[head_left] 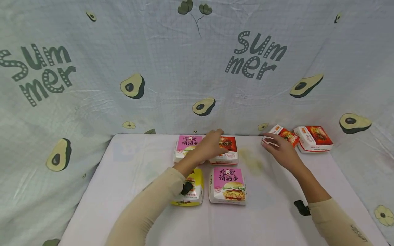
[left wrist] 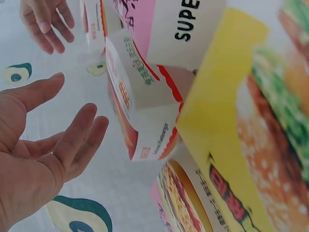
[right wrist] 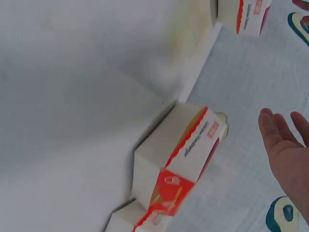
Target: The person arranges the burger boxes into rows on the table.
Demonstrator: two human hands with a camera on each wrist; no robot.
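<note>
My left hand (head_left: 211, 145) hovers over a red and white burger box (head_left: 228, 144) in the back row. In the left wrist view the fingers of that hand (left wrist: 43, 150) are spread, with a gap between them and the box (left wrist: 149, 101). My right hand (head_left: 284, 153) is beside an angled red and white burger box (head_left: 287, 135) at the back right. The right wrist view has this hand (right wrist: 294, 164) with fingers extended, apart from the box (right wrist: 190, 145). Neither hand holds anything.
A pink burger box (head_left: 187, 141) stands at the back left of the group. In front are a yellow box (head_left: 197, 186), partly behind my left sleeve, and another pink box (head_left: 228, 188). One more red box (head_left: 317, 138) sits far right. A printed cloth (head_left: 172, 61) hangs behind the table (head_left: 135, 177).
</note>
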